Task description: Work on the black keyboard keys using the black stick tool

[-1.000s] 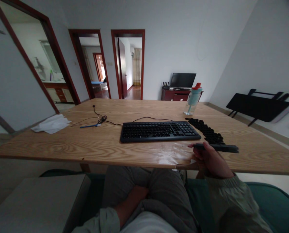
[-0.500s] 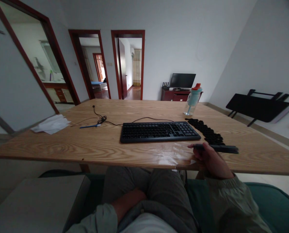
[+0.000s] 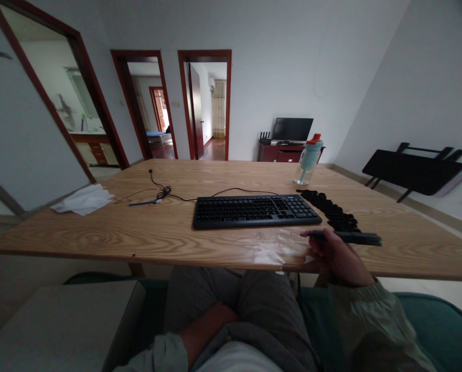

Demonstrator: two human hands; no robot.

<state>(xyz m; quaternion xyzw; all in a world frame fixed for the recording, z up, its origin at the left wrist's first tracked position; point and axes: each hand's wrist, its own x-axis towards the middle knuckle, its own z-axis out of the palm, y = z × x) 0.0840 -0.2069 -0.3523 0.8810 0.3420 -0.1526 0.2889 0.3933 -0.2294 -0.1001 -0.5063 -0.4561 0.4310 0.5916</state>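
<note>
My right hand [image 3: 341,258] is closed around a long, thin black object [image 3: 358,237] at the table's front edge; its exact kind does not show. Just beyond that hand, a strip of small, knobbly black pieces [image 3: 332,211] runs slantwise over the table. Left of the strip lies a black keyboard [image 3: 254,211], its keys facing up and its cable leading off behind. My left hand [image 3: 225,312] rests low in my lap between the thighs, its fingers hidden.
On the wooden table [image 3: 99,237] stands a clear bottle with a red lid [image 3: 307,160]. White paper [image 3: 84,199], a coiled black cable [image 3: 164,192] and a blue strip [image 3: 142,203] lie on the left. Clear film [image 3: 270,253] covers part of the front edge. A pale box [image 3: 64,320] sits at my left.
The view has shifted very slightly. My right hand keeps its grip on the black object, and nothing on the table has visibly moved.
</note>
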